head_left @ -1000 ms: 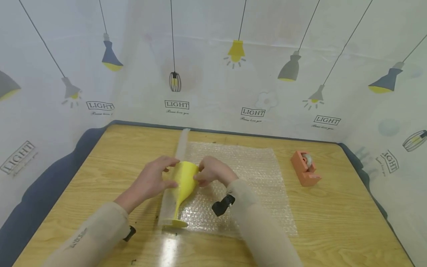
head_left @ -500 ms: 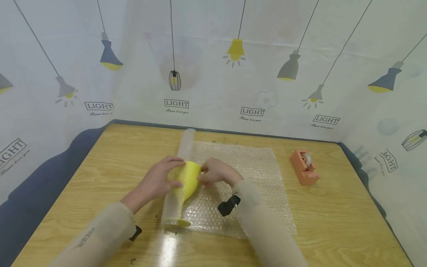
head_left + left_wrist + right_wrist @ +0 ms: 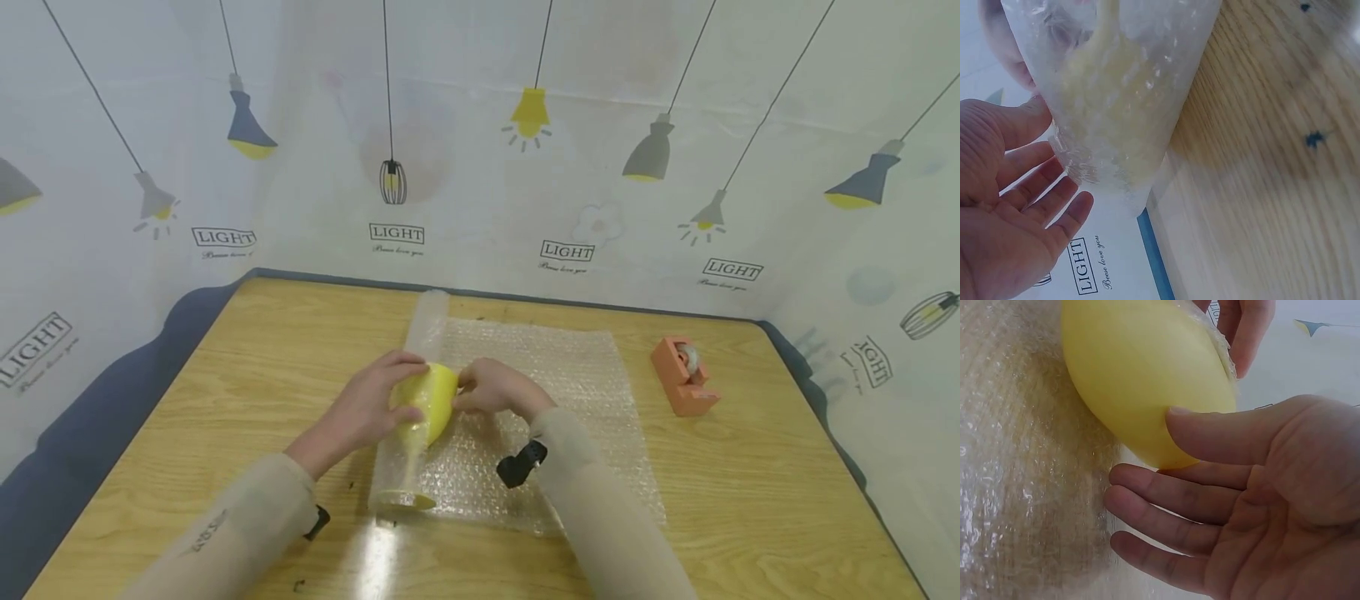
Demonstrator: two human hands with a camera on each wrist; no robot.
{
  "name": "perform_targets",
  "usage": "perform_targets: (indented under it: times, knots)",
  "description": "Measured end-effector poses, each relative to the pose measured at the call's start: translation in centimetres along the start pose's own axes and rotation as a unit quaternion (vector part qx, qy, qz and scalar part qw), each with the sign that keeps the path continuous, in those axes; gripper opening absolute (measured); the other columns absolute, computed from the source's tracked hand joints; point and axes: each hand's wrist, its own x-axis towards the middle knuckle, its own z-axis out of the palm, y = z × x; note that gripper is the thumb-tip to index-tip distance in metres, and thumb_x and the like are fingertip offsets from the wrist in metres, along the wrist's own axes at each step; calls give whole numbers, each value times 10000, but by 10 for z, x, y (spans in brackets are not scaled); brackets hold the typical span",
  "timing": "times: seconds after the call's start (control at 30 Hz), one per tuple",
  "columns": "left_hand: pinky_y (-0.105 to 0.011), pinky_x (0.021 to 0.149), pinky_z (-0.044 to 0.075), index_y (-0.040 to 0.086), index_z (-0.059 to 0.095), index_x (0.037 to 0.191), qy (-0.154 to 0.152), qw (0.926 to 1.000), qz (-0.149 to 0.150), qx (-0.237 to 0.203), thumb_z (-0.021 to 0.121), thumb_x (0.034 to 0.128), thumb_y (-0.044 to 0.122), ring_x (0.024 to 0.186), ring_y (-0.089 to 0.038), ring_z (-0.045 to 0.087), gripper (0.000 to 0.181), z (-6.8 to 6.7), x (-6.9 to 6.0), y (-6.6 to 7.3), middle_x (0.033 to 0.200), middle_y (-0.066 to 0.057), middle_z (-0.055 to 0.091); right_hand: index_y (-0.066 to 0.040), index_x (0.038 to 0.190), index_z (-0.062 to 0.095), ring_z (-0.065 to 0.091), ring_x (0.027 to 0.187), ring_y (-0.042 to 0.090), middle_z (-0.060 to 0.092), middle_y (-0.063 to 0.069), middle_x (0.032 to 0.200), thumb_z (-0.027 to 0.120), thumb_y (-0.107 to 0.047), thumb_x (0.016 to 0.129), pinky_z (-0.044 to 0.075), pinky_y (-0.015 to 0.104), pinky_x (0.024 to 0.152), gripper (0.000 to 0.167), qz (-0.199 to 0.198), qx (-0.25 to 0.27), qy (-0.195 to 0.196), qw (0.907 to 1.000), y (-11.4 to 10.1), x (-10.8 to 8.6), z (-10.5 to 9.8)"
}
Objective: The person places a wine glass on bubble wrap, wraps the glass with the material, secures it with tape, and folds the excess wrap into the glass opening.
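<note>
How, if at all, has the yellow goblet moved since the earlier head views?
Yes: the yellow goblet has shifted rightward in the head view, nearer the orange tape dispenser.

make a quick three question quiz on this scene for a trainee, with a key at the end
1. Multiple choice: what colour is the tape dispenser? a) blue b) orange c) white
2. True or false: the bubble wrap covers every part of the goblet.
3. Short answer: which hand is nearer the tape dispenser?

Key:
1. b
2. False; the goblet's side nearest the right hand is bare of bubble wrap.
3. The right hand.
</note>
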Motion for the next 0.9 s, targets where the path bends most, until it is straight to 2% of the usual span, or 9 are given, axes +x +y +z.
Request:
perform_targets:
  times: [0.3,0.5,0.6,0.73,0.9]
  knots:
    - [-567,1170,395,11,592,1415,47,9999,90,-114,854,828,142,1371,-381,508,655,6,1,6,1472,-141,557,7,1118,757,679,804,166,769,72,932,740,-199,903,586,301,777,299,-25,84,70,9999,6,-6,-2]
    - [-555,1173,397,17,601,1407,69,9998,149,-104,863,824,161,1377,-364,507,655,10,3,11,1481,-120,558,3,1167,738,720,963,185,783,99,1066,811,-242,880,594,353,883,385,81,605,-31,9981,9,-13,-4]
    - [-552,1176,395,16,605,1403,106,9998,121,-129,871,818,171,1380,-363,506,661,11,3,12,1481,-121,561,-6,1171,731,720,1020,201,781,98,1097,820,-263,877,585,376,930,401,-21,665,-113,9977,12,-14,-5]
    - [-561,1182,382,29,598,1413,121,9997,27,-226,878,810,187,1398,-366,491,682,13,3,12,1497,-125,555,-32,1136,736,715,987,222,775,89,1063,759,-343,931,590,364,877,373,-114,757,-104,9970,14,-17,-5]
    - [-566,1188,371,43,601,1412,159,9994,42,-301,885,801,211,1410,-366,482,695,14,3,11,1500,-126,558,-57,1070,747,703,898,245,753,114,988,653,-454,993,589,338,783,415,37,994,106,9950,11,-20,-4]
